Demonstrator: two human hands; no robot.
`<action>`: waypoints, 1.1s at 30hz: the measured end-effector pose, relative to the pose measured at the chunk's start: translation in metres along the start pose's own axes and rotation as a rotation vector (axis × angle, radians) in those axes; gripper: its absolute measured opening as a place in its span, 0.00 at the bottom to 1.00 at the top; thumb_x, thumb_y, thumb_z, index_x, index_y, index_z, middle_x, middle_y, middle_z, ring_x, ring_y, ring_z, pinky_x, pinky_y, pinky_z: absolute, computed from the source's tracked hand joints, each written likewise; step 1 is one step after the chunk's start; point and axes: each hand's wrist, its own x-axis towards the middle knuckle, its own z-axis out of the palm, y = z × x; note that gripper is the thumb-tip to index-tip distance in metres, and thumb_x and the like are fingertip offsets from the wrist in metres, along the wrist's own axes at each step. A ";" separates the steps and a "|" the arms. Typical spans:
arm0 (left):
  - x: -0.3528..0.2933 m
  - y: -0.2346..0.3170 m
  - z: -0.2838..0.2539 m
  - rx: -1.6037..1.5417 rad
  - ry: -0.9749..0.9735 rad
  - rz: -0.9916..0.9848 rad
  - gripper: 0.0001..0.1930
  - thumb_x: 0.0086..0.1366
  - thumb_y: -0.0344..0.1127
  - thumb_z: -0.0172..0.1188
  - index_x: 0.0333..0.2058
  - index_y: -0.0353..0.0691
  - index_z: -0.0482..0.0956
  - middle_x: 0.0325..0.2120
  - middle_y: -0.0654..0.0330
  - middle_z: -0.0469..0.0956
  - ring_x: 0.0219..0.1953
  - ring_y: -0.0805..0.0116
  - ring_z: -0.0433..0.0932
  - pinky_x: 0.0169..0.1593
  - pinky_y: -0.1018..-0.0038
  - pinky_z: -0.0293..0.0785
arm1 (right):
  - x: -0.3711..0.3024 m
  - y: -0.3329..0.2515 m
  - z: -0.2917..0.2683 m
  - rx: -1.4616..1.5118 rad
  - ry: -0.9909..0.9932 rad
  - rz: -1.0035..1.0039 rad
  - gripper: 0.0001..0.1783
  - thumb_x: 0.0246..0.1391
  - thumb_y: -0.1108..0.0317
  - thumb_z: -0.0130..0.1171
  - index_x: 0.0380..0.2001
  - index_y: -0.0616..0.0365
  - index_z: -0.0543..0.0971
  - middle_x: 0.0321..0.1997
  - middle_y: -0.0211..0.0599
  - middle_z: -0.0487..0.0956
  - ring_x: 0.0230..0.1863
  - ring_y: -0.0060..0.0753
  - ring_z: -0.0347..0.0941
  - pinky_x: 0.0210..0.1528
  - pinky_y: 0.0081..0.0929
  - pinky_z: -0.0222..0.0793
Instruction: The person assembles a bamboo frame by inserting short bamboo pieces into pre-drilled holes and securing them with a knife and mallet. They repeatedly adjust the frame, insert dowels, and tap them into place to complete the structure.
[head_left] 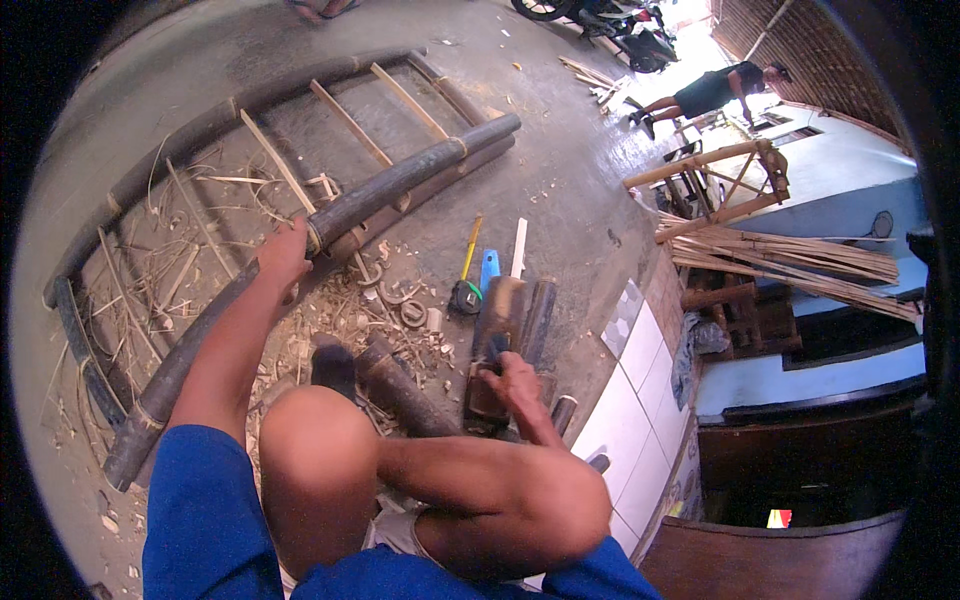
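bamboo pole (400, 181) — grey-brown | tape measure (465, 297) — black, yellow | blue sleeve (205, 505)

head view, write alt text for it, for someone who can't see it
A left hand grips a pole of a dark bamboo frame with pale slats, while the right hand is at cut bamboo pieces. A tape measure and scattered shavings lie on the floor; another person stands farther off.

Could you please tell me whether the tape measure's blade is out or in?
Out, it appears: a yellow strip runs from the black-and-green tape measure along the floor.
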 end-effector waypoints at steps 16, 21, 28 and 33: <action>-0.015 0.007 -0.002 0.007 0.095 -0.008 0.43 0.52 0.40 0.78 0.64 0.45 0.62 0.57 0.50 0.73 0.58 0.44 0.76 0.51 0.40 0.77 | 0.019 0.209 -0.014 0.112 -0.032 0.253 0.26 0.58 0.50 0.63 0.45 0.65 0.82 0.40 0.64 0.83 0.45 0.67 0.80 0.47 0.55 0.75; -0.009 0.004 -0.004 0.053 0.083 0.031 0.46 0.52 0.40 0.78 0.66 0.43 0.60 0.55 0.49 0.74 0.55 0.43 0.78 0.51 0.48 0.80 | 0.167 0.077 -0.097 -0.045 0.204 -0.143 0.21 0.66 0.55 0.53 0.46 0.63 0.82 0.38 0.65 0.82 0.40 0.70 0.79 0.43 0.58 0.74; -0.008 0.008 -0.009 0.108 0.032 -0.016 0.47 0.53 0.40 0.78 0.67 0.41 0.60 0.54 0.51 0.74 0.54 0.43 0.77 0.51 0.48 0.78 | 0.365 -0.180 -0.134 0.260 0.351 -0.681 0.22 0.64 0.54 0.55 0.45 0.65 0.82 0.37 0.64 0.82 0.42 0.64 0.81 0.45 0.51 0.75; -0.012 0.013 -0.009 0.137 0.010 -0.041 0.48 0.52 0.41 0.78 0.68 0.43 0.60 0.52 0.53 0.72 0.55 0.48 0.75 0.52 0.50 0.76 | 0.372 -0.237 -0.094 0.114 0.140 -0.671 0.30 0.61 0.43 0.59 0.41 0.64 0.83 0.31 0.62 0.83 0.37 0.65 0.82 0.39 0.55 0.79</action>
